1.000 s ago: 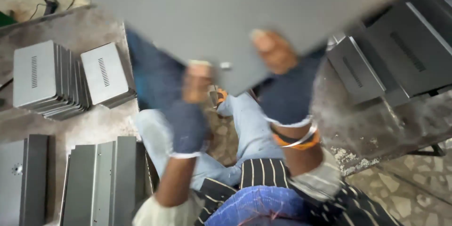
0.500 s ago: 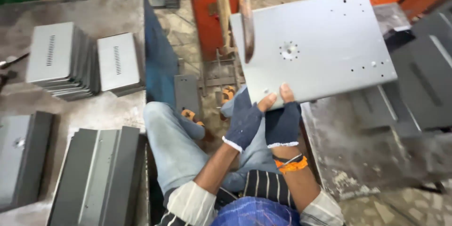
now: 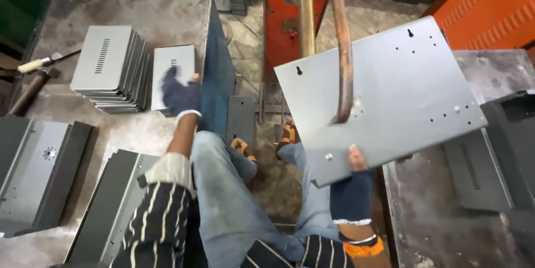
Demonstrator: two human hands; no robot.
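From the head camera, the large grey steel panel (image 3: 384, 98) that half a second ago was gripped at its near edge by both hands is now held by the right hand (image 3: 352, 190) alone, thumb on top and gloved fingers closed under the near edge, while the left hand (image 3: 179, 94) has let go and swung far out to the left bench (image 3: 134, 11). There it lies on a small slotted grey cover (image 3: 174, 70) that leans at the right end of a stack of like covers (image 3: 108, 67); the hand is blurred, so whether its fingers have closed on the cover cannot be told. The panel has also come lower and flatter, and now lies tilted under the curved copper arm (image 3: 343, 50) of the red spot-welding machine (image 3: 284, 17), the arm's tip touching or just above its face. So the work has split: one hand steadies the sheet at the machine, the other goes for a small part. Around them, folded grey trays (image 3: 39, 167) lie near left, a hammer (image 3: 42, 63) far left, and dark pressed parts (image 3: 490, 156) on the right bench. The blue bench edge (image 3: 214, 78) and the person's knees stand between the two hands.
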